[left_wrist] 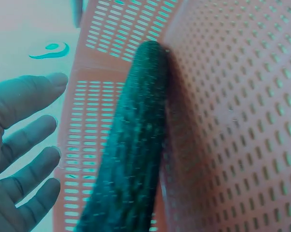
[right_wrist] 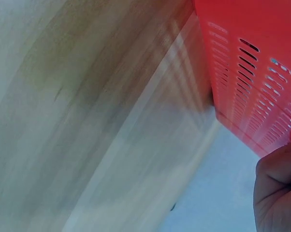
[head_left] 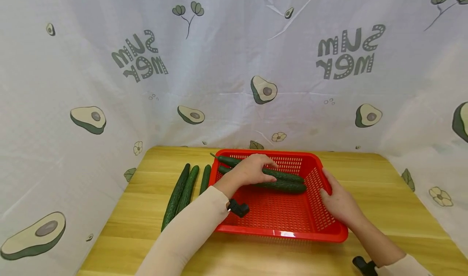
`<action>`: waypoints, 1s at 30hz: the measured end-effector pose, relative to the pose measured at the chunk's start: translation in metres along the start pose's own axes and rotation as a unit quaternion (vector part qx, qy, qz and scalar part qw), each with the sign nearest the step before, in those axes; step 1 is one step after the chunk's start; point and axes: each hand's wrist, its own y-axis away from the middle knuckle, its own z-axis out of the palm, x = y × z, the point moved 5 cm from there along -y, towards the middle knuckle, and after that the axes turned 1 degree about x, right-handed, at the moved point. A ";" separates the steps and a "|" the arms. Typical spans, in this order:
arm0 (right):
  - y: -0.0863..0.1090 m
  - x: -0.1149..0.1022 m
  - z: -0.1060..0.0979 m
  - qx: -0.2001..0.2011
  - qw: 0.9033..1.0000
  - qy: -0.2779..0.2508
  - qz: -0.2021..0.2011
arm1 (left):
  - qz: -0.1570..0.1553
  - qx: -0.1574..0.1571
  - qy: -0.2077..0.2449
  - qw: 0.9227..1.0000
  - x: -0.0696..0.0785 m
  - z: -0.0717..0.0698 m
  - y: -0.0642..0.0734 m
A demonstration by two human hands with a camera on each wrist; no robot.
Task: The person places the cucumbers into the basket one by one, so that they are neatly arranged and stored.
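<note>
1. Your left hand (head_left: pixel 250 169) is over the red basket (head_left: pixel 278 233), right above the two cucumbers in there. Head view shows the thumb and fingers well apart, gently bent, with nothing pinched between them.
2. Left wrist view backs that up: your fingers (left_wrist: pixel 27 140) are spread with gaps between them, tips off to one side of a cucumber and visibly apart from it.
3. Your right hand (head_left: pixel 340 201) has the basket's right rim: thumb on the inside, fingers round the outside, so yeah, that's a proper grip. In the right wrist view the hand is cut off at the edge, so you can't tell how each finger sits.
4. As for the cukes in the basket, the back cucumber (head_left: pixel 283 175) and the front cucumber (head_left: pixel 283 186) lie side by side, roughly lengthwise, toward the far wall. A thin stem pokes out over the rim at the far left corner.
5. Three loose cucumbers (head_left: pixel 188 190) are on the wooden surface (head_left: pixel 380 195), just left of the basket. Your left sleeve (head_left: pixel 190 227) covers part of that area, so some of their near ends are hidden.
</note>
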 end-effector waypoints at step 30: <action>-0.001 0.001 0.003 -0.005 1.000 -0.001 -0.002 | -0.049 0.196 0.074 0.977 -0.062 -0.082 0.149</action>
